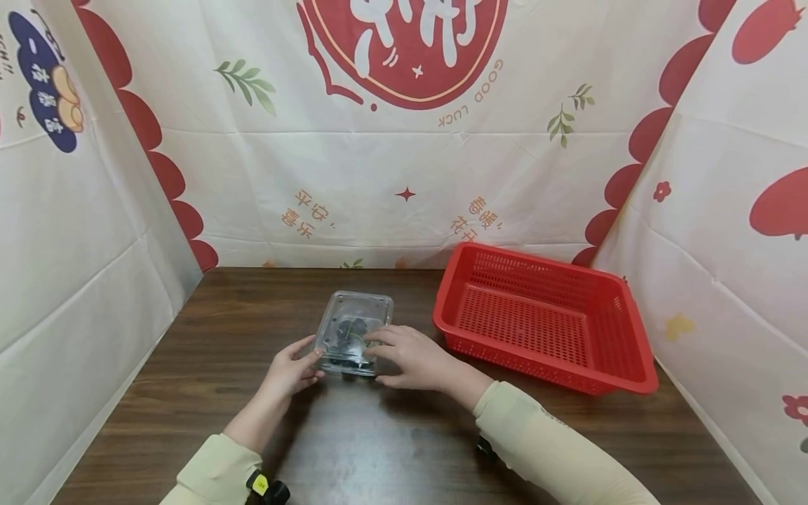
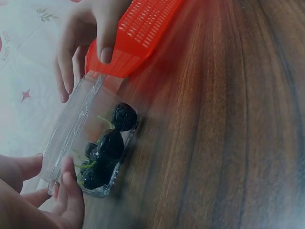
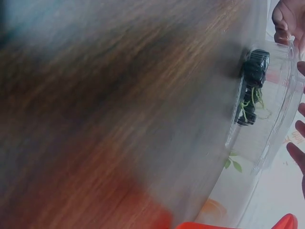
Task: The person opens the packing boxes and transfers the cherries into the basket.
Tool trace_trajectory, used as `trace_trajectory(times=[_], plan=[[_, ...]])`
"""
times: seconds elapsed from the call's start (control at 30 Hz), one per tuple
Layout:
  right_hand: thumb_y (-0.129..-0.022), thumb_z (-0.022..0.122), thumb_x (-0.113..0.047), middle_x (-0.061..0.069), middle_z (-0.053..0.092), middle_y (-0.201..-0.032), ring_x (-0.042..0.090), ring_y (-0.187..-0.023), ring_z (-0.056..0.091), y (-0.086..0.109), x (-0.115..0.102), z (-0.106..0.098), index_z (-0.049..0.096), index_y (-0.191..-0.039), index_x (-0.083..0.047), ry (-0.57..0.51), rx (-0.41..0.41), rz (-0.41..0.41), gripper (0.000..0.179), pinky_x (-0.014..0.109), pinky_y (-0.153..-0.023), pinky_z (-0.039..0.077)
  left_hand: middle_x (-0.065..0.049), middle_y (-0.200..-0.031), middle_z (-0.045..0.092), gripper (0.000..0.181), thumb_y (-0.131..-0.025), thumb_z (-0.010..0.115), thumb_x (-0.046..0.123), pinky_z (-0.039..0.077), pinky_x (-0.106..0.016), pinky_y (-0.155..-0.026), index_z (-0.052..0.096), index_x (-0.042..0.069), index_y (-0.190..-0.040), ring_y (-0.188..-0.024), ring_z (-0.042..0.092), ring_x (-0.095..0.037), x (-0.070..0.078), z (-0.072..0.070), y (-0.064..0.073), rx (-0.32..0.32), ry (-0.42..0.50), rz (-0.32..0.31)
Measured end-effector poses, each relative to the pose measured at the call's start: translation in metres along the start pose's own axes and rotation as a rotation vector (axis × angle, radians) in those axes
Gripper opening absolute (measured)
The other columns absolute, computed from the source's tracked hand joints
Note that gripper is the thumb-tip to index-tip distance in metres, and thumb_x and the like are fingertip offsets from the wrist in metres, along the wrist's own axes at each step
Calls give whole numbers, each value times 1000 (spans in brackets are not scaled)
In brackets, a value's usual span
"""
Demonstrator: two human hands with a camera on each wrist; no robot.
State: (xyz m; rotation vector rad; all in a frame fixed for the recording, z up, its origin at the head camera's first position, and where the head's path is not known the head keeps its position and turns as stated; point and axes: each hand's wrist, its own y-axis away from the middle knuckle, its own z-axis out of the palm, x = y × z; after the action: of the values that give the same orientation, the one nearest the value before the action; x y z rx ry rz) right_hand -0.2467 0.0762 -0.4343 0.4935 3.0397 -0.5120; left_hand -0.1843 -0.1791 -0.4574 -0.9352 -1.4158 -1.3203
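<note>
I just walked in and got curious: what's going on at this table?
A person at a wooden table is handling a clear plastic box. Their left hand pinches its near left corner, while their right hand reaches over its right side. Inside lie dark round pieces with thin green stems. The box appears closed. A red basket stands to the right.

Soft light leaves a pale glare on the table (image 1: 362,449). Both wrist views look hazy, the right blurring the table's grain
</note>
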Motion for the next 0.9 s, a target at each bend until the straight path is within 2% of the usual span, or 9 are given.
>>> trace_trajectory(times=[0.13,0.3,0.5,0.73,0.9], plan=[[-84,75,-25,10,54,-138,27,-129,47,-1,1,-2,65,-124,-12,-9,-11,-22,43,40,-108,36,-14,-100,67,52,-98,57,6,55,-25,-61,36,-9,-144,-59,66,-13,1,-4,-2,-26,28,9],[-84,73,-17,9,50,-143,26,-134,42,-3,1,-4,63,-129,-12,-33,-72,-1,46,38,-110,33,-11,-95,65,51,-99,55,6,57,-28,-64,34,-11,-144,-65,69,-16,4,-8,-4,-66,21,15],[-84,74,-14,11,54,-139,27,-130,46,-5,0,-2,62,-129,-11,-7,-87,-12,47,37,-108,36,-18,-104,62,52,-100,53,7,57,-30,-67,32,-10,-145,-69,69,-18,7,-8,-5,-100,11,-2],[-82,76,-14,12,59,-133,25,-124,51,-6,-1,1,66,-124,-7,14,-44,-39,43,35,-105,39,-30,-121,52,51,-101,52,8,57,-30,-67,32,-11,-144,-68,69,-17,6,-3,-2,-56,56,-11],[-84,74,-18,9,61,-131,21,-124,52,-7,-3,1,67,-123,-9,3,-49,-18,41,33,-104,40,-21,-112,55,48,-100,55,10,57,-29,-66,36,-15,-137,-68,69,-17,3,-2,1,4,117,-12]])
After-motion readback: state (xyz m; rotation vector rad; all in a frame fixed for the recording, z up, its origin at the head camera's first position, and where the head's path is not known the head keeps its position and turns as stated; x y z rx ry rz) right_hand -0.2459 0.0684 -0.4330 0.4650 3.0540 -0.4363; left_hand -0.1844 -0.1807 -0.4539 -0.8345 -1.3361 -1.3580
